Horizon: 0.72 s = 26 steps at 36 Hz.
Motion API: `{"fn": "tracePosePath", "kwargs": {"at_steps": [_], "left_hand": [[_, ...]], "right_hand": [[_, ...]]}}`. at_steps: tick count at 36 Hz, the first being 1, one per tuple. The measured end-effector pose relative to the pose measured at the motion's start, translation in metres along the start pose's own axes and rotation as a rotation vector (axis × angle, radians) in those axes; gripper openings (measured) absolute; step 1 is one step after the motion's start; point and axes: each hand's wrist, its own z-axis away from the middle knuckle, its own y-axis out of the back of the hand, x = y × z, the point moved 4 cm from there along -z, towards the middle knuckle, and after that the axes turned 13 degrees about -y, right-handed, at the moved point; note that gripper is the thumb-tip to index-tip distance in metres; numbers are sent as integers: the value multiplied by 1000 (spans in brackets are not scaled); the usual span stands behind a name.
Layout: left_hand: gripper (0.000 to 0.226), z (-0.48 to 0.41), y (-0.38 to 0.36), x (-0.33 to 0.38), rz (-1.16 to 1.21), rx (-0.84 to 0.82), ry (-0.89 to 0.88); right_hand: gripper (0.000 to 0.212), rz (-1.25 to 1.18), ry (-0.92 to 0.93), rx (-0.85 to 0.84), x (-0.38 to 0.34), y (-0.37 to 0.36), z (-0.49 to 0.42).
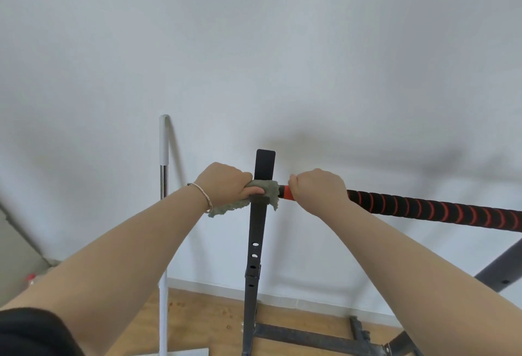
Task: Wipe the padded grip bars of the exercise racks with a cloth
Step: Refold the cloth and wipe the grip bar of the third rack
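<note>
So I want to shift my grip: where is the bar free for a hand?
The bar is bare from the right hand to the picture's right edge. Crowded at the upright, where the left hand grips the cloth beside the right hand.

My left hand [226, 183] grips the grey-green fuzzy cloth [268, 187], which lies across the black metal upright post [258, 228]. Right of the post, my right hand [316, 189] holds the black foam-padded bar with red spiral stripes [437, 210]. A white-capped chrome pole [163, 174] stands left of both hands.
</note>
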Motion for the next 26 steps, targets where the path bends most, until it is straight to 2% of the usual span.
{"fn": "tracePosePath", "kwargs": {"at_steps": [12, 18, 21, 23, 24, 26], "left_hand": [[63, 18, -1, -14, 50, 43, 31], [49, 34, -6, -25, 186, -22, 197], [36, 34, -4, -19, 193, -30, 271], [15, 34, -3, -14, 192, -49, 327], [11, 35, -2, -11, 198, -68, 355], [15, 36, -1, -7, 198, -94, 402]], "right_hand": [[24, 35, -27, 48, -1, -12, -4], [22, 72, -89, 56, -1, -15, -5], [43, 97, -46, 107, -4, -15, 0], [27, 36, -45, 140, -5, -16, 3], [27, -16, -75, 154, -4, -16, 2], [39, -36, -108, 179, -4, -14, 4]]}}
